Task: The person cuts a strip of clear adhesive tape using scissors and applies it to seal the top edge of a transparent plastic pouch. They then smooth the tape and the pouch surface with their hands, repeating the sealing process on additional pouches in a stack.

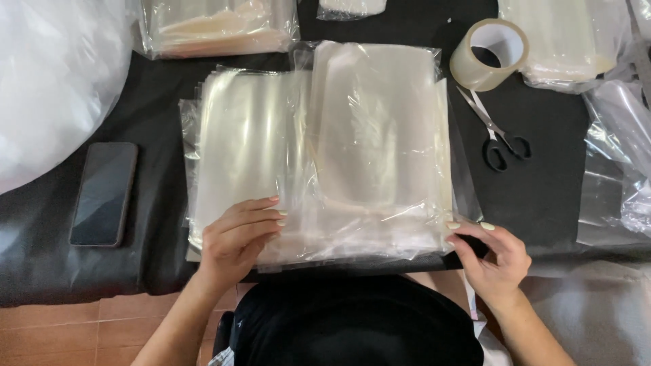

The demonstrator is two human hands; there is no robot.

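Observation:
A thick stack of clear plastic bags [325, 149] lies on a black cloth [542, 190] in front of me. My left hand [237, 237] rests flat on the stack's near left part, fingers together and pressing down. At the near right corner, my right hand [491, 254] pinches the edge of the top bags between thumb and fingertips. A narrower clear bag lies on top of the stack's right half.
A dark phone [104, 193] lies left of the stack. A roll of clear tape [489, 53] and black-handled scissors [498, 139] sit at the right. More packs of plastic bags [217, 27] lie at the back, a large white plastic bundle [47, 81] at far left.

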